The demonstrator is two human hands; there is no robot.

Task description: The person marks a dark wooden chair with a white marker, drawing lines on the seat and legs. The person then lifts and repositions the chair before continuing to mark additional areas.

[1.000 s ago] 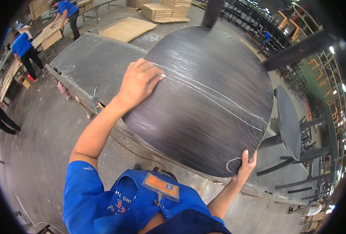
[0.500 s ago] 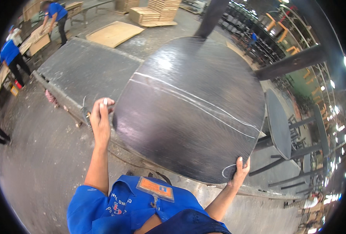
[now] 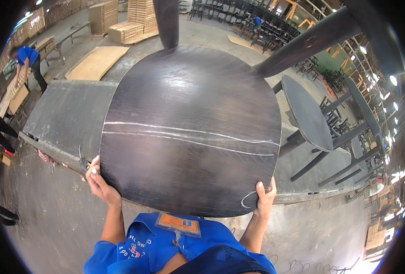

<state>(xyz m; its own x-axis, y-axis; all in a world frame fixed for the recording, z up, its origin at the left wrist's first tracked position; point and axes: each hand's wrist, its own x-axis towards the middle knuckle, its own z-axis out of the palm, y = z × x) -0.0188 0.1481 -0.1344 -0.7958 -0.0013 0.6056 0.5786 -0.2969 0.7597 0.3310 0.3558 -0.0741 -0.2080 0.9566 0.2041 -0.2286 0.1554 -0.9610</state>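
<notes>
A dark wooden chair point(image 3: 188, 100) fills the middle, its broad rounded seat facing me and its posts rising at the far side. Two white lines cross the seat, and a small white curve marks its lower right corner. My right hand point(image 3: 264, 198) is closed on the right rim, thumb on the top face. At the lower left rim, my left hand point(image 3: 103, 185) is closed against the edge, with some fingers partly hidden. A small white piece point(image 3: 94, 171), perhaps chalk, shows at its fingertips.
The chair is over a long grey table point(image 3: 65, 105). Another dark chair point(image 3: 307, 114) stands close on the right. Behind lie a flat board point(image 3: 97, 64) and stacked wooden pieces point(image 3: 129, 29). A co-worker in blue point(image 3: 28, 57) bends over a bench at the far left.
My left hand has come down from beside the seat to its lower left rim. The seat has turned and shifted left in view, while my right hand has stayed on its rim.
</notes>
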